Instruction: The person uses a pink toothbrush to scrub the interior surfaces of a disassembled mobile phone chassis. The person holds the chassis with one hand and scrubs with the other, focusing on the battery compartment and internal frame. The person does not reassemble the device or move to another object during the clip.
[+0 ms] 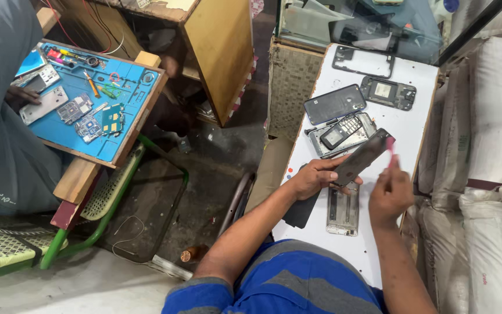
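Observation:
My left hand (314,177) grips a dark grey phone (362,158), held tilted above a white table (350,247). My right hand (389,195) pinches a thin pink tool (390,150) whose tip meets the phone's upper end. Under my hands lie a silver phone frame (343,210) and a black flat piece (299,212). Further back on the table sit a small keypad phone (341,131) on a grey phone body, a dark phone back cover (334,103), a phone with exposed insides (388,92) and an empty black frame (362,61).
At the left another person in grey rests a hand (21,96) on a blue work mat (97,122) strewn with circuit boards, phones and small tools. A wooden cabinet (219,52), a green metal frame (111,224), white sacks (495,174) at right and a glass case (373,26) surround the table.

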